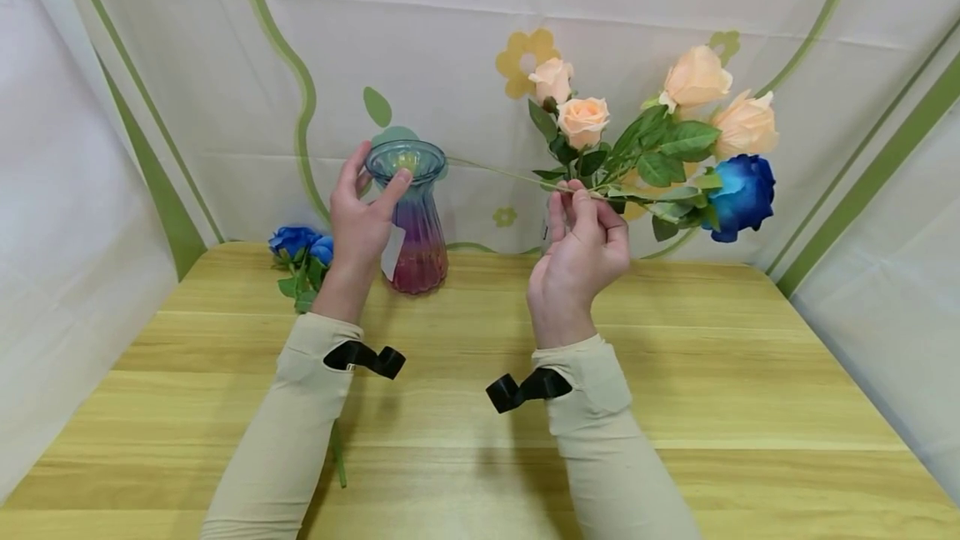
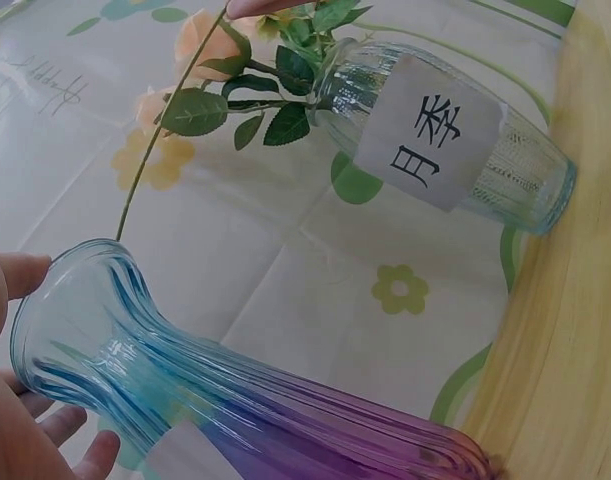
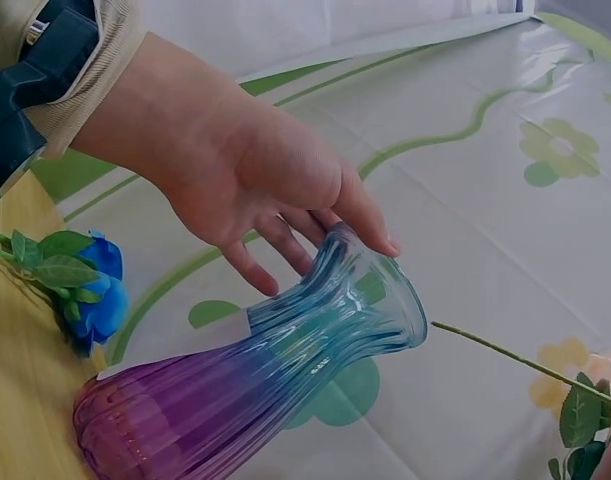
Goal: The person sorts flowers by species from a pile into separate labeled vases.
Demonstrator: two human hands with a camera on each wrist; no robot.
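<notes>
My left hand (image 1: pixel 363 211) holds a ribbed glass vase (image 1: pixel 420 232), blue at the flared mouth and purple-pink below, with thumb and fingers about its neck and rim. The vase stands upright on the table. My right hand (image 1: pixel 577 261) pinches the thin green stem of a blue rose (image 1: pixel 741 197), whose bloom points to the right. The stem's cut end (image 3: pixel 440 325) is beside the vase's rim, a small gap apart in the right wrist view. Behind my right hand, peach roses (image 1: pixel 583 121) stand in a clear glass vase (image 2: pixel 525 175) bearing a white label.
More blue roses (image 1: pixel 296 244) lie on the left of the wooden table (image 1: pixel 442 407), their stem running under my left forearm. A white cloth backdrop (image 1: pixel 420 40) with green lines and flower prints rises behind the table's far edge.
</notes>
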